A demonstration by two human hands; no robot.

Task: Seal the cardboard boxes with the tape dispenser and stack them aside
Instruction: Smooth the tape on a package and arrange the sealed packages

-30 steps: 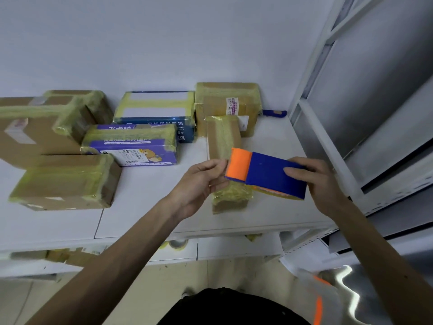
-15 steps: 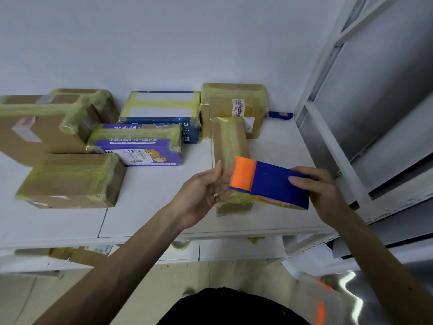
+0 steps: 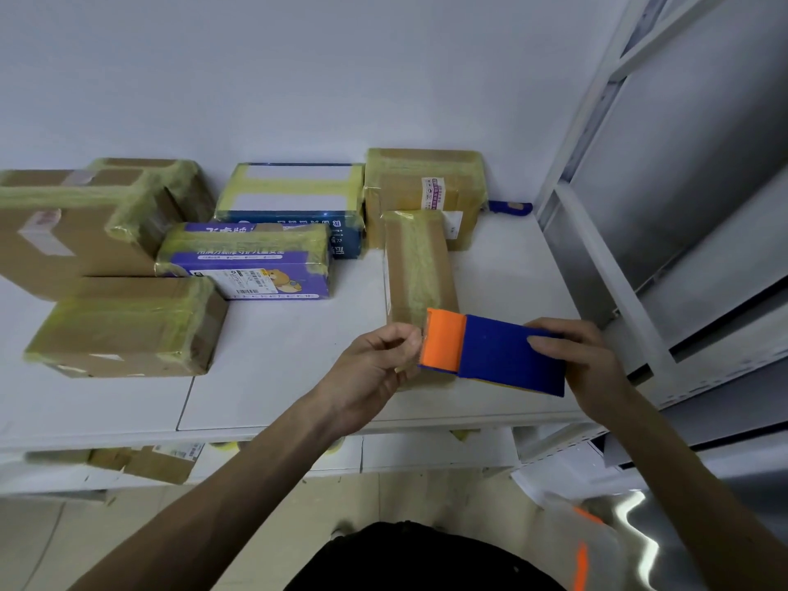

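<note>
Tape dispenser in hand, hovering over the skinny box

My right hand (image 3: 590, 366) has its fingers wrapped round the blue end of the tape dispenser (image 3: 509, 356), holding it just above the near end of the narrow box (image 3: 420, 266) lying on the white surface (image 3: 277, 356). My left hand (image 3: 371, 373) has its fingers pinched together right at the orange end; can't tell if anything's actually between them. The other taped boxes (image 3: 128, 326) sit off to the left and along the wall.

We count five taped brown cardboard boxes (image 3: 64, 249) (image 3: 170, 185) (image 3: 128, 330) (image 3: 422, 181) (image 3: 418, 262), two printed boxes (image 3: 247, 262) (image 3: 294, 194), one purple, one blue, and one tape dispenser (image 3: 503, 356).
</note>
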